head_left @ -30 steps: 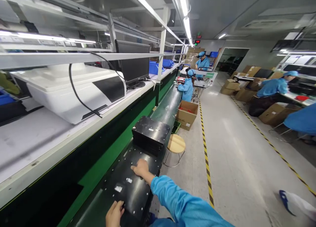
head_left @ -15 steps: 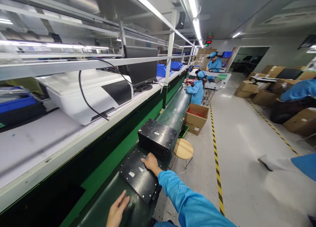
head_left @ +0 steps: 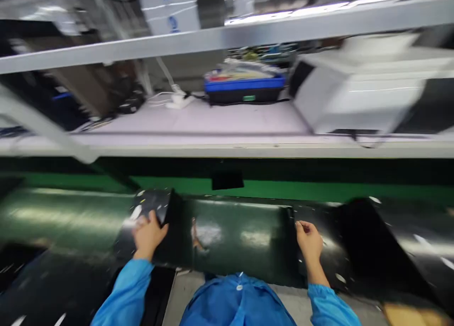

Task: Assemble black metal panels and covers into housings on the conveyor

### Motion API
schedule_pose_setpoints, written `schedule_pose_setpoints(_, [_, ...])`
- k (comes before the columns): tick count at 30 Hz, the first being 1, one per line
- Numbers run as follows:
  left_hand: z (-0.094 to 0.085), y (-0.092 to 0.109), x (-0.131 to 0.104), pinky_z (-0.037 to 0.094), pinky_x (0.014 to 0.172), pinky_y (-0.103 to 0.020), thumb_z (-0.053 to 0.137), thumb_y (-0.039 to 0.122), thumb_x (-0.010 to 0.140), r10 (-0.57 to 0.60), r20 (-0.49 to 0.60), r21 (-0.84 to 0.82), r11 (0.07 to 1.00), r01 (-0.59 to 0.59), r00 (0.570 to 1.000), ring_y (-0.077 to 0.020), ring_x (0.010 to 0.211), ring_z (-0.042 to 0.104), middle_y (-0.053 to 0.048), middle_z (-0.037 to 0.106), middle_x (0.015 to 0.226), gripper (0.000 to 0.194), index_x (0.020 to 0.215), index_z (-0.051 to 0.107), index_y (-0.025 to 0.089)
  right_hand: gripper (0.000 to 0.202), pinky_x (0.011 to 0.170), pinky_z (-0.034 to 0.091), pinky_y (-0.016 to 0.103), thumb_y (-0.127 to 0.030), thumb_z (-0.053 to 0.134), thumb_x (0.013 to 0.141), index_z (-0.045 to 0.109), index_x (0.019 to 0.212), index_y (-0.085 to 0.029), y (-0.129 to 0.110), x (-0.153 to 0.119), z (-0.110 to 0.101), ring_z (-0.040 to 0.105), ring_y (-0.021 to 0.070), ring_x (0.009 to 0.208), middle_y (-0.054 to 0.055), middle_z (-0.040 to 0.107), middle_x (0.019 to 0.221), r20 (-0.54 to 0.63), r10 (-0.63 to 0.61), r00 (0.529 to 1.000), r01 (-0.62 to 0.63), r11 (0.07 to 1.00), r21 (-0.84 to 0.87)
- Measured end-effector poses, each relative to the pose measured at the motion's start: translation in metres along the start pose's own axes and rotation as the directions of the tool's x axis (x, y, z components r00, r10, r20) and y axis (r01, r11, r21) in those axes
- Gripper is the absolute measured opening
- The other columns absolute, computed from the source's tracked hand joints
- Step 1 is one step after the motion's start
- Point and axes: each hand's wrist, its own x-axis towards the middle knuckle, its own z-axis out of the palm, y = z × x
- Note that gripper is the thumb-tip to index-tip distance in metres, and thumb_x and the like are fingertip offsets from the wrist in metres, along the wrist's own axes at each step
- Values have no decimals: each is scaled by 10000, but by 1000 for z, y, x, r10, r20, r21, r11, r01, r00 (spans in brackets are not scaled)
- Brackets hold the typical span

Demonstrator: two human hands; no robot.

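Observation:
At the left, my left hand (head_left: 149,235) lies with its fingers spread on top of a stack of flat black panels (head_left: 157,199) with small white dots and labels. My right hand (head_left: 309,241) is at the left edge of another black panel (head_left: 331,257) on the right. Its thumb and fingertips are pressed together; blur hides whether anything is between them. Both panel stacks rest on a dark green, shiny conveyor belt (head_left: 234,236), well apart from each other.
A taller black stack (head_left: 383,250) stands farther right. Behind the belt runs a white shelf (head_left: 198,120) with a blue bin (head_left: 244,85) and a white machine (head_left: 362,90). More black panels (head_left: 53,283) lie at lower left. A wooden stool (head_left: 411,314) shows at lower right.
My view has swung left to face the shelf. My left hand has come down on the left stack. My right hand has gone from the panel's top to its edge, fingers now together.

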Motion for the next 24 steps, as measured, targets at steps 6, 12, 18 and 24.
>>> schedule_pose_setpoints(6, [-2, 5, 3, 502, 950, -440, 594, 372, 946, 45, 0, 85, 995, -45, 999, -408, 1196, 634, -334, 604, 1335, 679, 1507, 470, 10, 415, 798, 555, 385, -608, 631, 765, 745, 833, -214, -140, -148, 124, 706, 266, 829, 118, 783, 872, 724, -359, 589, -25, 888, 460])
schedule_pose_setpoints(12, [-23, 7, -6, 520, 852, -395, 568, 340, 955, 78, 62, 66, 994, -82, 995, -379, 1108, 706, -268, 691, 1192, 540, 1403, 581, 40, 314, 725, 538, 347, -490, 744, 801, 739, 856, -181, -225, -235, 171, 642, 198, 703, 45, 714, 738, 866, -485, 119, -69, 866, 495])
schedule_pose_setpoints(18, [-97, -10, -53, 472, 756, -336, 550, 434, 980, 150, 36, -25, 988, -149, 988, -316, 850, 756, -134, 771, 867, 446, 1292, 719, 165, 697, 1005, 564, 430, -677, 697, 874, 618, 1404, -231, -291, -241, 161, 698, 247, 1122, 137, 703, 1340, 742, -596, 309, -228, 711, 666])
schedule_pose_setpoints(24, [-66, 25, -100, 457, 710, -276, 575, 482, 937, 303, 6, -523, 813, -256, 953, -222, 732, 732, -45, 776, 768, 399, 1144, 806, 231, 586, 1195, 433, 481, -609, 729, 907, 611, 1357, -252, -289, -230, 128, 550, 274, 1345, 109, 602, 1410, 532, -631, 565, -10, 639, 769])
